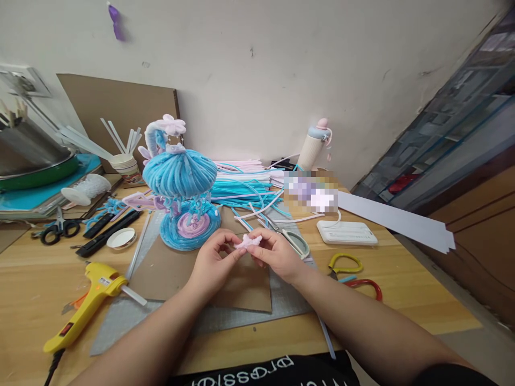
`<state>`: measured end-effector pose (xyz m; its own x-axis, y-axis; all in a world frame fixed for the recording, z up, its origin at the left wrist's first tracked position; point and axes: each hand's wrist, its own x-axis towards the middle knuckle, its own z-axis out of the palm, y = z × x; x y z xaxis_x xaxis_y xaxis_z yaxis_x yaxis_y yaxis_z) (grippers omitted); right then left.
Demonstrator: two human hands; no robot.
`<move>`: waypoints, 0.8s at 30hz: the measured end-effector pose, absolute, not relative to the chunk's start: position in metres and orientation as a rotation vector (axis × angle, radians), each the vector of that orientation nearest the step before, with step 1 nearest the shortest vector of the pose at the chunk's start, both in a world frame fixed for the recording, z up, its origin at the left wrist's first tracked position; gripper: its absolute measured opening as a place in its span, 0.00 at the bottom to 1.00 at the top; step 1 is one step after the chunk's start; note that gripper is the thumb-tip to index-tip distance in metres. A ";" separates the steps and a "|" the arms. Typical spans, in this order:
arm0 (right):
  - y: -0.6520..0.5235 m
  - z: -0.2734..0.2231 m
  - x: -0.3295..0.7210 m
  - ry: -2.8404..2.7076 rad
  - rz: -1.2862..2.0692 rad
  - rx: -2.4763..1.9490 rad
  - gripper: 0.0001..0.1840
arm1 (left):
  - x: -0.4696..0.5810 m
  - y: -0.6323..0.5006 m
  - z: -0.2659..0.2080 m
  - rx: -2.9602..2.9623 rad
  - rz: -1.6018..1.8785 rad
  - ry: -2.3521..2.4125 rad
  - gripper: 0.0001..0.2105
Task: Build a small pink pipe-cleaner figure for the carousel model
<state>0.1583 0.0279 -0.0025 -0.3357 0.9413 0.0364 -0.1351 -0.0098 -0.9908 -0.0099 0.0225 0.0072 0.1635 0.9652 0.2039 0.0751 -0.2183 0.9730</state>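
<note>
A small pale pink, fluffy piece of bent pipe cleaner [250, 242] is pinched between my two hands over a brown cardboard sheet [241, 287]. My left hand [217, 257] grips its left end with thumb and fingertips. On the other side, my right hand [277, 254] holds the right end the same way. Just behind my left hand stands a pipe-cleaner jellyfish lamp shape [181, 174], with a blue dome, a pink flower on top and a round blue-and-pink base [169, 236].
Bundled pipe cleaners [241, 193] lie behind my hands. On the left are a yellow glue gun [96, 287], black scissors [60, 228] and a paper cup [126, 169]. Rightward sit a white power bank [346, 232], yellow-and-red-handled pliers [348, 262] and a bottle [311, 147].
</note>
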 end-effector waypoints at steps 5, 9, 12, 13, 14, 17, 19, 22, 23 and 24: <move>0.028 -0.002 0.157 -1.472 1.411 -0.958 0.14 | -0.010 0.023 0.010 1.567 1.253 1.118 0.03; 0.027 -0.005 0.155 -1.180 1.642 -0.856 0.15 | -0.010 0.021 0.007 1.497 1.340 1.156 0.03; 0.025 -0.004 0.153 -0.934 1.790 -0.754 0.17 | -0.010 0.020 0.006 1.429 1.356 1.160 0.03; 0.024 -0.004 0.153 -0.908 1.814 -0.737 0.17 | -0.010 0.020 0.007 1.429 1.347 1.159 0.02; 0.024 -0.003 0.153 -0.905 1.823 -0.731 0.16 | -0.010 0.020 0.007 1.437 1.338 1.156 0.02; 0.022 -0.001 0.153 -0.960 1.816 -0.738 0.14 | -0.010 0.019 0.009 1.451 1.339 1.153 0.01; 0.022 -0.001 0.153 -1.003 1.812 -0.744 0.13 | -0.010 0.019 0.009 1.445 1.349 1.160 0.01; 0.022 -0.003 0.153 -1.091 1.721 -0.775 0.12 | -0.011 0.019 0.007 1.452 1.348 1.170 0.03; 0.023 -0.004 0.153 -1.142 1.663 -0.798 0.12 | -0.011 0.019 0.007 1.475 1.342 1.170 0.03; 0.023 -0.005 0.154 -1.210 1.588 -0.826 0.11 | -0.011 0.019 0.007 1.508 1.337 1.169 0.03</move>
<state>0.1536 0.0226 -0.0053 -0.3286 0.9440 0.0283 -0.2779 -0.0681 -0.9582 -0.0105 0.0190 0.0075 0.0191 0.9645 0.2633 0.1319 -0.2635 0.9556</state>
